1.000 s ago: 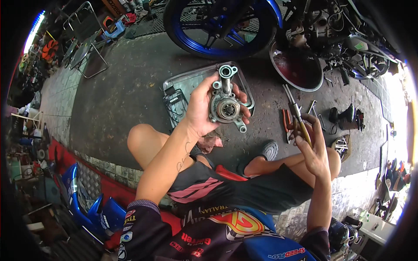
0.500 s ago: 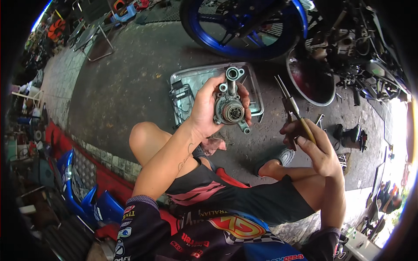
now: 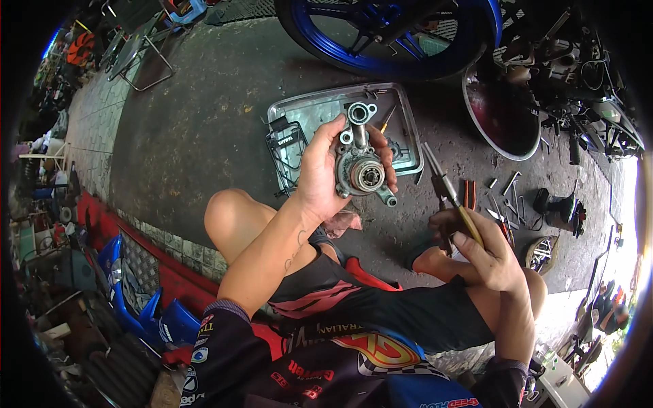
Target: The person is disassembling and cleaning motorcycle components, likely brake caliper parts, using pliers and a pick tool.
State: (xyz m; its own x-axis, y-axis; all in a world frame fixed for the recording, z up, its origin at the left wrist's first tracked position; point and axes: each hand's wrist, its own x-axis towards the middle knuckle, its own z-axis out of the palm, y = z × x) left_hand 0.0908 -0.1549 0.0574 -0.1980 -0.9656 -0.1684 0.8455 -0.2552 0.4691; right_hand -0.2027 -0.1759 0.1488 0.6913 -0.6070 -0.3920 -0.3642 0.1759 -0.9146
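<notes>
Left hand (image 3: 318,175) wrapped round metal housing (image 3: 352,163); right hand (image 3: 488,253) pinched long-tipped tool (image 3: 447,188), apart, right. Seemingly lining up; next needed steady tips.

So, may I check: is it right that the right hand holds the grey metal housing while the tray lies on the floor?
Not quite: the head view shows the left hand holding the grey metal housing while the tray lies on the floor.

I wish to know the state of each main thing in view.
Metal housing: raised, round face visible
Left hand: gripping metal housing
Yellow-handled tool: tilted, apart from metal housing
Right hand: gripping yellow-handled tool
Tray: uncovered, items inside
Basin: uncovered, reddish inside
</notes>
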